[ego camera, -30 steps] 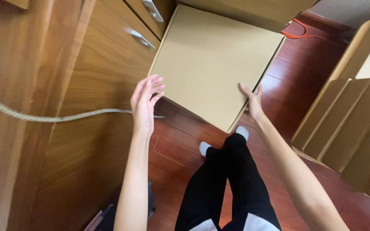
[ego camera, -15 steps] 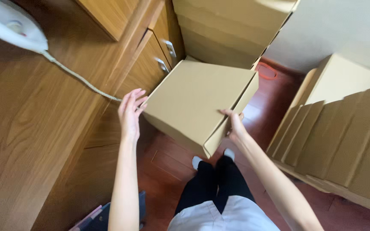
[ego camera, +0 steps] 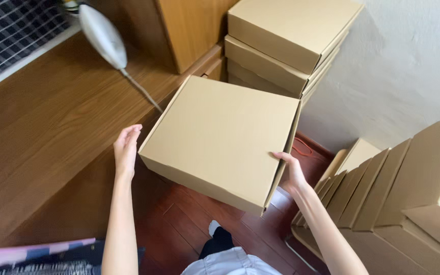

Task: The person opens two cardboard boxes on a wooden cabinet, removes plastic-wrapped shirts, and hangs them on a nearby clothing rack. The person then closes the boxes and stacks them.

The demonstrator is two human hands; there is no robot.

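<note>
I see a flat tan box (ego camera: 222,137), lid closed, tilted. Left hand (ego camera: 127,149) flat against its left side; right hand (ego camera: 292,172) clasps the right edge.

The box (ego camera: 220,137) is showing plain matt brown cardboard, smooth-faced (as are the stacked boxes (ego camera: 286,40) behind it). The surface (ego camera: 42,127) is looking like satin wood-grain veneer, the floor (ego camera: 179,224) is gleaming as glossy reddish wood, and the wall (ego camera: 398,76) is showing rough white plaster.

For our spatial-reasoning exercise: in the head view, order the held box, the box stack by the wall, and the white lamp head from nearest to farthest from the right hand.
1. Held box: gripped at its right edge by the right hand.
2. Box stack: above, by the wall.
3. Lamp head: far upper left, over the desk.
</note>
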